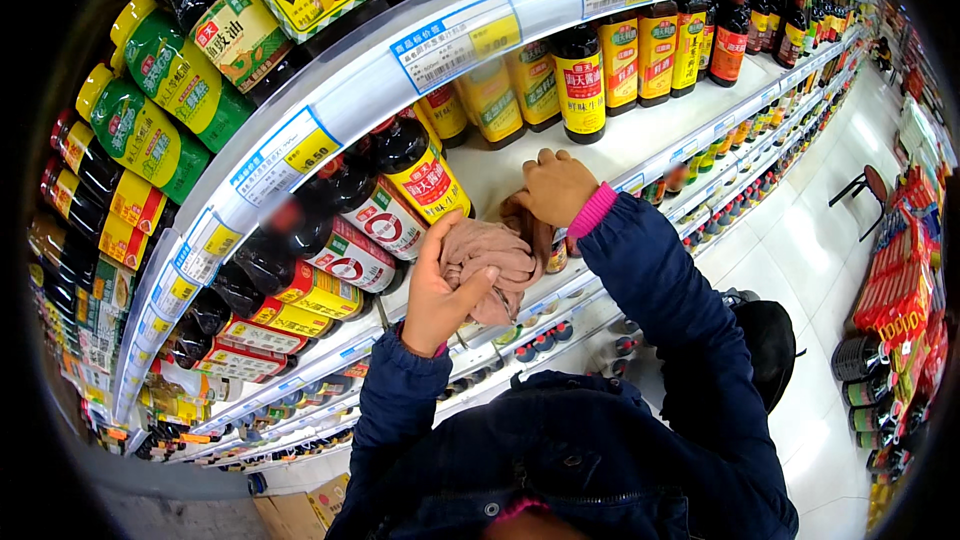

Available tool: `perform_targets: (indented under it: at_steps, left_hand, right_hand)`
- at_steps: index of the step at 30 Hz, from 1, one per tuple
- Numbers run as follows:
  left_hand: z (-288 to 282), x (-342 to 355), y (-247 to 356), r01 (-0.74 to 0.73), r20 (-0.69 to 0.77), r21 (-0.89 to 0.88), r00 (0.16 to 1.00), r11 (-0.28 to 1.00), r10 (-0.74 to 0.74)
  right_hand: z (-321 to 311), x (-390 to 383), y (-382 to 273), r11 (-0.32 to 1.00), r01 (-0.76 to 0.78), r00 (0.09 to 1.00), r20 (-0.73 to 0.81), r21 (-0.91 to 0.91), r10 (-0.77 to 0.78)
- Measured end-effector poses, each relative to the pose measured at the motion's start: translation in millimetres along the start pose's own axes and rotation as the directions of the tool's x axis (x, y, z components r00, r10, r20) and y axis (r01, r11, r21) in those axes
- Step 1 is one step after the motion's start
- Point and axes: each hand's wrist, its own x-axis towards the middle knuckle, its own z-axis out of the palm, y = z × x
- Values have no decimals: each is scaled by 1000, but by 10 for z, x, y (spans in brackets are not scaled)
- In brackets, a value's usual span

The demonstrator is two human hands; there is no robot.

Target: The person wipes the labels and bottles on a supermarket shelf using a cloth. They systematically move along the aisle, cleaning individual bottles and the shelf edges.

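A dusty-pink cloth (pixel 487 258) is bunched up in front of a shelf of sauce bottles. My left hand (pixel 445 295) grips the bundle from its left side, thumb laid across the folds. Curled over the cloth's far right end is my right hand (pixel 560 188), its fingers closed on a darker, twisted part just above the white shelf board (pixel 655 140). Just past my left hand stands a dark bottle with a yellow and red label (pixel 428 180). Another dark sauce bottle (pixel 582 95) stands on the board beyond my right hand.
A curved upper shelf edge with price tags (pixel 450 40) runs above my hands. Green bottles with yellow caps (pixel 140 130) stand on it at the left. A dark round stool (pixel 770 355) is by my right elbow. Red packages (pixel 895 270) line the aisle's right side.
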Motion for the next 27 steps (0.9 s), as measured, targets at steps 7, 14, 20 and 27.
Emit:
perform_targets:
  at_steps: [7,14,20,27]
  left_hand:
    - [198,-66,24,-53,-114,-37,992,998,48]
    - [263,-3,25,-125,-70,594,976,795,205]
    - [134,-36,21,-48,-127,602,980,797,155]
    - [54,24,-48,-12,-139,519,985,855,98]
  right_hand:
    - [-103,404,8,984,-76,934,-334,164,128]
    - [232,412,-113,942,333,930,154,35,-335]
    - [381,598,-321,894,403,910,188,-194,-369]
    - [634,949,-153,831,541,831,70,128,-552]
